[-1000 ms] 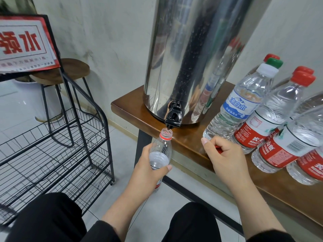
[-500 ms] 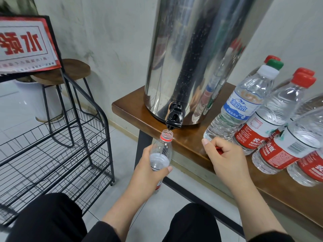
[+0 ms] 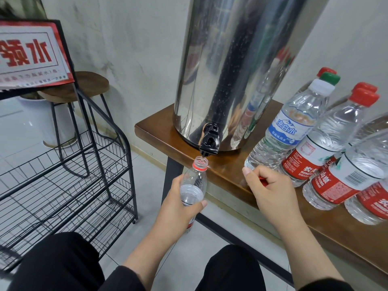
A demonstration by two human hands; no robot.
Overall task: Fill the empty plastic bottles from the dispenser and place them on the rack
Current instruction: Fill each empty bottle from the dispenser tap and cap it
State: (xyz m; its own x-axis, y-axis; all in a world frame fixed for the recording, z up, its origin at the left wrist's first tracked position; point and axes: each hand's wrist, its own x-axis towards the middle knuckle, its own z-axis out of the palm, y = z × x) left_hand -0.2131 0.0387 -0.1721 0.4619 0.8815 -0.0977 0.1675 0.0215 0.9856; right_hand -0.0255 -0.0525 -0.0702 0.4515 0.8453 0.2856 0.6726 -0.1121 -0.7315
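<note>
My left hand (image 3: pixel 178 203) grips a clear plastic bottle (image 3: pixel 194 181) with a red neck ring, its open mouth just under the black tap (image 3: pixel 209 143) of the steel dispenser (image 3: pixel 235 70). Water stands in the lower part of the bottle and a thin stream falls into its mouth. My right hand (image 3: pixel 270 192) rests on the front edge of the wooden table (image 3: pixel 155 131), fingers curled round a red cap (image 3: pixel 262 179). Several capped bottles (image 3: pixel 294 127) stand on the table to the right. The black wire rack (image 3: pixel 63 185) stands on the floor at the left.
A red and white sign (image 3: pixel 31 53) sits on top of the rack. A wooden stool (image 3: pixel 84 89) and a white pot (image 3: pixel 42 118) stand behind it by the wall. My knees in black trousers are at the bottom of the view, over a tiled floor.
The water level in the bottle has risen slightly. Both hands have stayed almost where they were.
</note>
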